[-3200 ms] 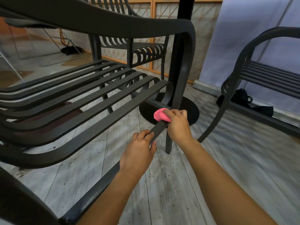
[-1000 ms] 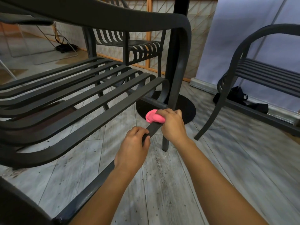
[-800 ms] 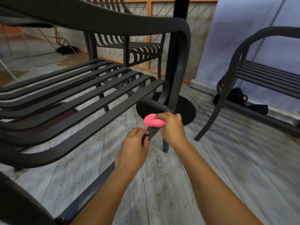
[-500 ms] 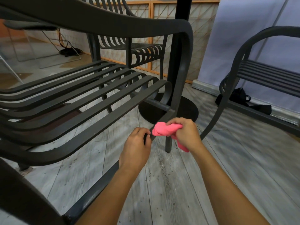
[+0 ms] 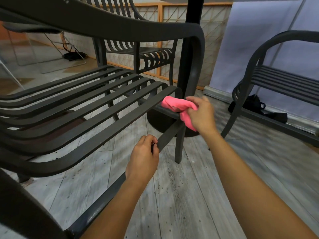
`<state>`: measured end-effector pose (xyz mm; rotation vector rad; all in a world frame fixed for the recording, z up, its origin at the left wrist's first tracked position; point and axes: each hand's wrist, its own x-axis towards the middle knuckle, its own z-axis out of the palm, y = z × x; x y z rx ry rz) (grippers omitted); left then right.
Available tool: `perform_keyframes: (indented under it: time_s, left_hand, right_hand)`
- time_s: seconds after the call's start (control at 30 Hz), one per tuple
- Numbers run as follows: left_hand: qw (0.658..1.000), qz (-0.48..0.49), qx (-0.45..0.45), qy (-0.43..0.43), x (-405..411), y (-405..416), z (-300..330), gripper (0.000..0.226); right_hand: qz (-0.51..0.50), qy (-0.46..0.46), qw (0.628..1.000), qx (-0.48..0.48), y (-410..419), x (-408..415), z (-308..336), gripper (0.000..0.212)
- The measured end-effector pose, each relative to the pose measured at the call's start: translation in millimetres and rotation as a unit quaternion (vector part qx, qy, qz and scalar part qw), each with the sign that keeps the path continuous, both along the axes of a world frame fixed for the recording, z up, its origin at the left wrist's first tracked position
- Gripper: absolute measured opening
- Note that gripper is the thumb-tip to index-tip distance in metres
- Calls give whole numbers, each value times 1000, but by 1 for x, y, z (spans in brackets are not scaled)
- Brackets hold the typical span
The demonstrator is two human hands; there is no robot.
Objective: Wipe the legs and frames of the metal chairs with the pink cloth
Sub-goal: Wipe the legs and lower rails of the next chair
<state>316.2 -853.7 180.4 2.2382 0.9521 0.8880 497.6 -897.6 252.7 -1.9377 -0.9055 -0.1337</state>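
The soft, light pink cloth point(image 5: 179, 106), bunched in the closed right hand point(image 5: 201, 114), drapes apparently against the front leg point(image 5: 180, 145); the left hand point(image 5: 144, 157) grips its rigid side rail point(image 5: 165, 137)

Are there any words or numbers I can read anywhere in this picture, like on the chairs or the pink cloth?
None: no word, number, label or sign can be read.
The pink cloth in the right hand is plain.
The chair frame bar held by the left hand shows no marking.
The black bag on the floor is too small and blurred to tell.
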Motion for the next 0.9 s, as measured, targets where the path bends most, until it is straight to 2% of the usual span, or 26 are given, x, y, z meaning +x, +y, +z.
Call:
perform_keyframes:
  time_s: [0.1, 0.17, 0.23, 0.33, 0.43, 0.6, 0.9]
  left_hand:
    - [1000, -7, 10, -2, 0, 1, -2, 8]
    - [1000, -13, 20, 0, 1, 2, -3, 11]
    - [999, -19, 31, 3, 1, 3, -4, 15]
    - [999, -24, 42, 15, 1, 4, -5, 21]
    - [999, -25, 41, 25, -1, 4, -7, 24]
    - [998, -20, 46, 37, 0, 4, -7, 27]
    - [998, -24, 48, 35, 1, 4, -7, 27]
  right_hand:
    - [12, -65, 998, -3, 18, -2, -11, 23]
    - [28, -123, 991, -49, 23, -3, -22, 20]
    - [32, -190, 974, -118, 24, -6, -35, 27]
    - [36, -218, 959, -179, 22, -20, -47, 39]
    - [50, -209, 948, -237, 19, -27, -55, 45]
    - [53, -192, 948, -248, 16, -32, -62, 42]
    - [42, -89, 984, -148, 11, -46, -78, 39]
